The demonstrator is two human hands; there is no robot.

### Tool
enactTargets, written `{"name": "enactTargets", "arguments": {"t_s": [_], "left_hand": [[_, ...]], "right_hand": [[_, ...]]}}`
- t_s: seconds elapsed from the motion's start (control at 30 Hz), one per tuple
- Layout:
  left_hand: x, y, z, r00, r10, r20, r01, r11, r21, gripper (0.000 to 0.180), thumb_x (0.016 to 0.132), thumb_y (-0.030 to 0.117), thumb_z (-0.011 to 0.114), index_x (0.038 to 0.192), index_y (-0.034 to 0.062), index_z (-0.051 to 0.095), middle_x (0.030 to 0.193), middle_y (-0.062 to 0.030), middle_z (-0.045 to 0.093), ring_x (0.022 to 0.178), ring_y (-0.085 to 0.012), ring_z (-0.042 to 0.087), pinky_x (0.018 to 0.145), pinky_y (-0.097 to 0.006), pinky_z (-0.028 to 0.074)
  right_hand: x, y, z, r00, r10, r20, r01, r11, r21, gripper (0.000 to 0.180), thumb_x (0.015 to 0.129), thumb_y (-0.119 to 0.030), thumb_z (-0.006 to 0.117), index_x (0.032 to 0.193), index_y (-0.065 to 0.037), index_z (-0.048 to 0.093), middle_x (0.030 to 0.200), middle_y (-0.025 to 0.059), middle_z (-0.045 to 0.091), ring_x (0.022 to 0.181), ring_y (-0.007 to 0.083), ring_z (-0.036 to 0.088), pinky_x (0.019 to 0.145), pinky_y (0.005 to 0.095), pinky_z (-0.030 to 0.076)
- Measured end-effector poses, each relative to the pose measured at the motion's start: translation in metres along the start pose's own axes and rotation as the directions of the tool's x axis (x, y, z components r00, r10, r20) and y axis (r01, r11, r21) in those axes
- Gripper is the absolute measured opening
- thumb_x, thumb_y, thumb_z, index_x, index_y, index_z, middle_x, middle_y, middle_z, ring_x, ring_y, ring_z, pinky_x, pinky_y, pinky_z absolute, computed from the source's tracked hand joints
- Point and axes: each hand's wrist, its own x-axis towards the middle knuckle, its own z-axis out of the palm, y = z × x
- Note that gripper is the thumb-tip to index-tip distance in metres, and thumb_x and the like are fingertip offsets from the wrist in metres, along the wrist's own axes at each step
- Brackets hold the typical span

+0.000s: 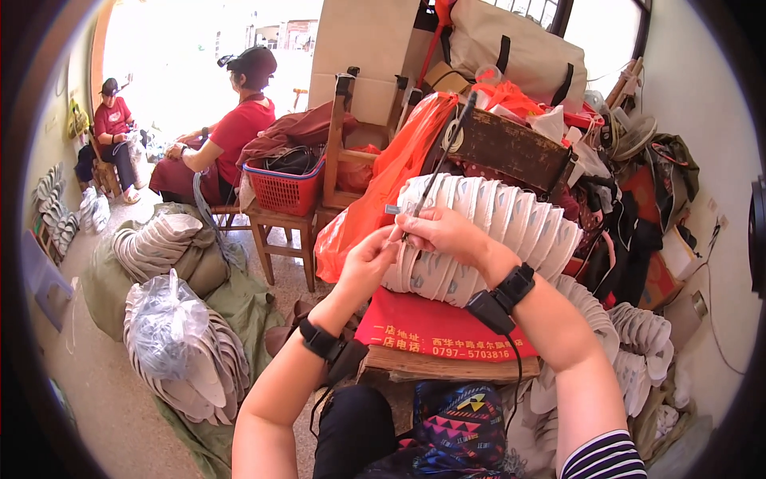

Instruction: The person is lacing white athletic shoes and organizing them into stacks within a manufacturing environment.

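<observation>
Item: thin dark rod (440, 164), possibly a long needle or awl; its exact kind cannot be told.
Position: raised in front of the chest, above the curved stack of white shoe soles (495, 231) that rests on a red cloth (435, 331) over a wooden board (447, 369).
Long axis: runs from lower left to upper right, low end at the fingers, far end up near the dark wooden box (511, 148).
Right hand (447, 233): fingers pinched on the rod's low end, wrist strap with cable.
Left hand (369, 259): just beside the right hand, fingertips touching at the same low end; fingers pinched together, though whether on the rod itself or on a fine thread cannot be told. A small pale tag (392, 209) sits just above these fingertips.
Nearer hand: both meet at the low end; the right covers more of the rod.
Surroundings: orange plastic bag (375, 199) behind the hands, red basket (286, 190) on a wooden stool (275, 227) to the left, 2 seated people in red tops well apart at the doorway.
</observation>
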Motion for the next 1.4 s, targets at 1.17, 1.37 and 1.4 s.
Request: {"name": "enactTargets", "arguments": {"t_s": [1.17,1.37,1.4], "left_hand": [[-0.015,0.026,-0.062,0.891,0.022,-0.453,-0.064,0.995,-0.078,0.019,0.101,0.022,0.052,0.101,0.0064,0.062,0.075,0.0022,0.057,0.059,-0.0045,0.049,0.054,-0.019,0.04],[-0.016,0.022,-0.063,0.902,0.061,-0.428,-0.076,0.997,-0.019,0.02,0.101,0.021,0.052,0.102,0.0041,0.063,0.077,0.0004,0.06,0.06,-0.0056,0.053,0.056,-0.019,0.042],[-0.016,0.022,-0.063,0.899,0.061,-0.434,-0.077,0.997,-0.019,0.02,0.101,0.021,0.052,0.102,0.0041,0.063,0.077,0.0004,0.06,0.06,-0.0056,0.053,0.056,-0.019,0.042]], "right_hand": [[-0.002,0.054,0.023,0.655,-0.744,0.133,0.448,0.24,-0.861,0.026,0.086,-0.009,0.057,0.111,-0.003,0.056,0.103,0.0167,0.056,0.087,0.0357,0.063,0.073,0.0426,0.054],[0.059,0.047,0.034,0.904,-0.346,0.249,0.312,0.138,-0.94,0.031,0.084,-0.018,0.062,0.11,-0.001,0.062,0.099,0.0163,0.063,0.09,0.0324,0.065,0.079,0.0395,0.053],[0.063,0.043,0.032,0.929,-0.246,0.277,0.313,0.119,-0.942,0.028,0.084,-0.018,0.062,0.106,-0.001,0.065,0.095,0.0165,0.064,0.091,0.0324,0.065,0.079,0.0401,0.052]]}}
